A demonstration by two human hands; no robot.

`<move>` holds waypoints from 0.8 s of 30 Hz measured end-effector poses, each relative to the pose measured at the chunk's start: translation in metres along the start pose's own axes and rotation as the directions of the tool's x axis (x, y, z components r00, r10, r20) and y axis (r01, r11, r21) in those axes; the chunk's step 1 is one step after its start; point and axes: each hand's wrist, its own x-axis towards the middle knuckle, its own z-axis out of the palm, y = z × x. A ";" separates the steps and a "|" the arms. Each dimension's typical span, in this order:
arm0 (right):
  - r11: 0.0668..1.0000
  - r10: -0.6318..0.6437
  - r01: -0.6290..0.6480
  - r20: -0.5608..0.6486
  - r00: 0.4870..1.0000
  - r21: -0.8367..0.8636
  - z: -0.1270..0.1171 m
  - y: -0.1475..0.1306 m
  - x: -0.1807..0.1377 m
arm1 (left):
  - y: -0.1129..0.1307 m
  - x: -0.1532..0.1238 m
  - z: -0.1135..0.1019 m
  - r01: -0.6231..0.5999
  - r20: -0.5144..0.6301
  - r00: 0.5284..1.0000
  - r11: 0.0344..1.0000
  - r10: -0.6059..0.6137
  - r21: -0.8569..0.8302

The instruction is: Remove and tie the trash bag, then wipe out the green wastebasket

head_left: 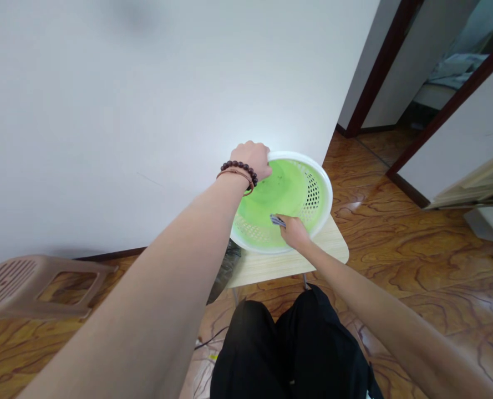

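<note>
At 8 o'clock is a brown stool (42, 285); the left hand (251, 158) clasps the rim at 11 o'clock on the basket (291, 194), whose inner marks (280, 178) are too small to read. A grey folded item (278, 220) is pinched in the right hand (295, 233) at the basket's 5 o'clock, over a pale table (331, 244).

Bright wall, dim doorway

On my screen the light is soft; its source is outside the view. Beyond the far side of the table (331, 244), the white wall (105, 111) is brightest. The basket (290, 185) shines pale inside. Right of the table's right edge, the floor (373, 233) carries small glare. The doorway (450, 72) is dim. Near the left border, the lens stretches the stool (49, 277).
</note>
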 end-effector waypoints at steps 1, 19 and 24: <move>0.999 0.028 -0.026 0.054 0.998 -0.037 0.006 -0.001 0.011 | 0.001 0.000 -0.001 0.001 -0.002 1.000 1.000 -0.001 0.001; 0.946 -0.323 0.314 0.163 0.932 0.080 0.024 -0.039 -0.033 | 0.002 -0.002 -0.003 0.016 0.018 1.000 0.999 -0.015 -0.043; 0.953 -0.292 0.291 -0.009 0.956 0.079 0.030 -0.039 -0.065 | -0.001 -0.001 -0.001 0.022 0.005 1.000 0.999 -0.022 -0.037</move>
